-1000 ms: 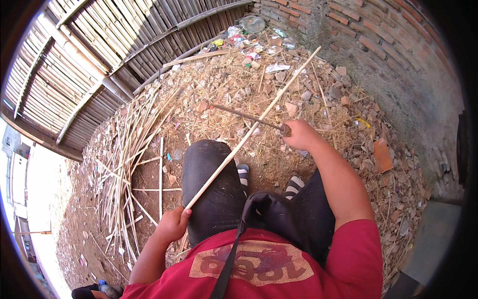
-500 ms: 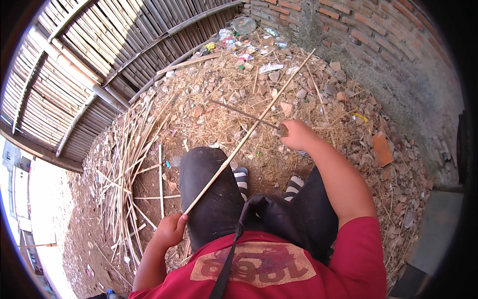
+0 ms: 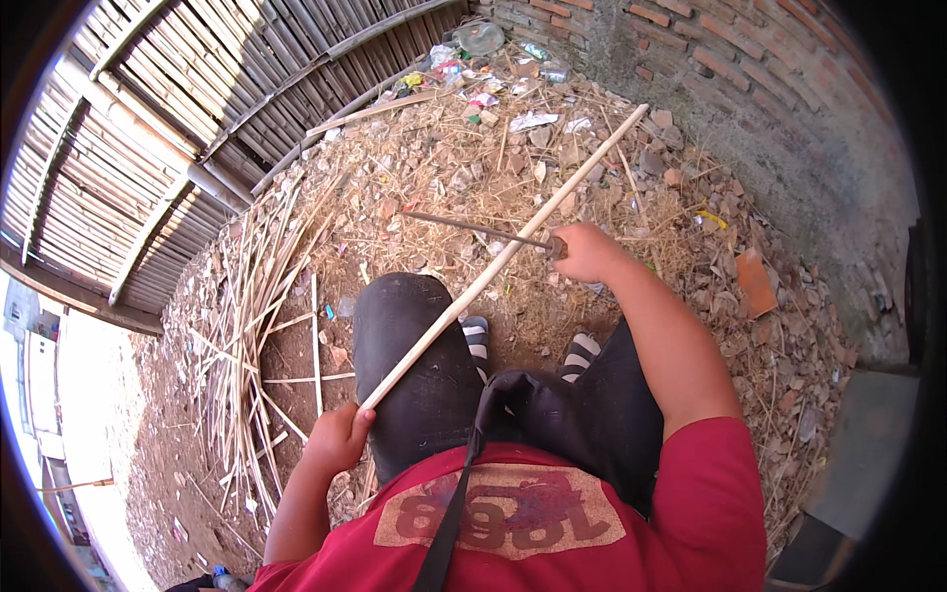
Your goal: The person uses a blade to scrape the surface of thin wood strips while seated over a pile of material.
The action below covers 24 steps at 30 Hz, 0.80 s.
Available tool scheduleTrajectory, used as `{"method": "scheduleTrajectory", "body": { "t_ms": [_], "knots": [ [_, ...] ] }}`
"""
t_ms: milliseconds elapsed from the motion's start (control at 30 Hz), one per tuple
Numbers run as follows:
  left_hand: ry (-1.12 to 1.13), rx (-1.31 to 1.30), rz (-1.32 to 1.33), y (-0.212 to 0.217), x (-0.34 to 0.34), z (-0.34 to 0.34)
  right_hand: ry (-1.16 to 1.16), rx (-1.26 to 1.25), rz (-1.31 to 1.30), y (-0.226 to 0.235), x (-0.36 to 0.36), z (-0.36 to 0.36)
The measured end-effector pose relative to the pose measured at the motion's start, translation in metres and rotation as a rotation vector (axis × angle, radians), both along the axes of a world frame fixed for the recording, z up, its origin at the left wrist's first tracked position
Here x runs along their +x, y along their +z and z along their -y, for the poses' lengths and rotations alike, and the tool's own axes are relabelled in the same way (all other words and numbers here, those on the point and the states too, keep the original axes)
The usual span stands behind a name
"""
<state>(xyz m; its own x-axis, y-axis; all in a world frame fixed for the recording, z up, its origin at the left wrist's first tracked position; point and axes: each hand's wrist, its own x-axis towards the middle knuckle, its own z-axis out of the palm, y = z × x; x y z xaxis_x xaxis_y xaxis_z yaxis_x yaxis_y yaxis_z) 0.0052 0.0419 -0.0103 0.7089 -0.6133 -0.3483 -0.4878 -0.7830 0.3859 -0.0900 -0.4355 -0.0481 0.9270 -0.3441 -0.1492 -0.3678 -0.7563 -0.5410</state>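
My left hand point(image 3: 340, 437) is closed round the near end of a long pale bamboo strip point(image 3: 454, 314). The strip slants up and away to the right, lying across my left thigh. My right hand point(image 3: 584, 254) grips the handle of a knife with a long, narrow, dark blade point(image 3: 469, 226). Its blade points left and crosses the strip well beyond my knee. I cannot make out whether the edge touches the strip.
A heap of cut bamboo strips point(image 3: 247, 345) lies on the ground to my left. Rubble, dry shavings and litter point(image 3: 473, 74) cover the ground ahead. A bamboo fence point(image 3: 286, 89) stands at the far left, a brick wall point(image 3: 779, 128) at the right.
The strip has turned in my left hand and now shows a broader face. The knife has shifted slightly, its blade lying flatter across the strip.
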Motion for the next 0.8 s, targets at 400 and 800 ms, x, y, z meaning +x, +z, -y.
{"method": "scheduleTrajectory", "body": {
  "t_ms": [400, 800],
  "knots": [
    [-0.028, -0.144, -0.023, -0.025, 0.004, -0.010, 0.050, -0.060, 0.125, 0.047, -0.006, -0.004],
    [0.047, -0.091, 0.147, -0.035, -0.015, -0.008, 0.296, 0.010, -0.030, 0.027, 0.007, -0.012]
  ]
}}
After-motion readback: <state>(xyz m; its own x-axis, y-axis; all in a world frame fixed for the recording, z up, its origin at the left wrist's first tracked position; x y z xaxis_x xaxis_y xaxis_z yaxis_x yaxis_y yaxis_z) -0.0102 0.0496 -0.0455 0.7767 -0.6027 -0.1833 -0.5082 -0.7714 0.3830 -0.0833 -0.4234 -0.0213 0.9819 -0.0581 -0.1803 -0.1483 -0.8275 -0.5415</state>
